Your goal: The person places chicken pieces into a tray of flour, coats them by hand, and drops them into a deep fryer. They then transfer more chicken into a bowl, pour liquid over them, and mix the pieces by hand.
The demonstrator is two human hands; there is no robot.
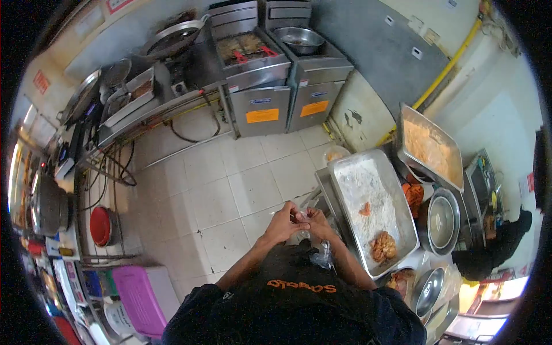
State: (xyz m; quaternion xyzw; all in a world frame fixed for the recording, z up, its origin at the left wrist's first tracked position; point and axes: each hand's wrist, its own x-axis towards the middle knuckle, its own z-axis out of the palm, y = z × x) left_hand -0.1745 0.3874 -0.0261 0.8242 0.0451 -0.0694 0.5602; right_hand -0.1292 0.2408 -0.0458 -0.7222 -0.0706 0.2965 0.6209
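Observation:
My left hand [284,223] and my right hand [319,221] meet in front of my chest, fingers pinched together on a bit of clear plastic [300,217]. More clear plastic [323,256] hangs under my right forearm. Just right of my hands stands a long metal tray of flour [349,172]. On the flour lie an orange piece [365,209] and, at the near end, a pile of breaded pieces [383,246].
A second tray of orange batter mix [428,144] and metal bowls [441,221] sit further right. Two fryers [253,52] and a wok [172,37] line the far wall. A red basin [100,226] and a pink stool [138,296] stand at left on the tiled floor [218,190].

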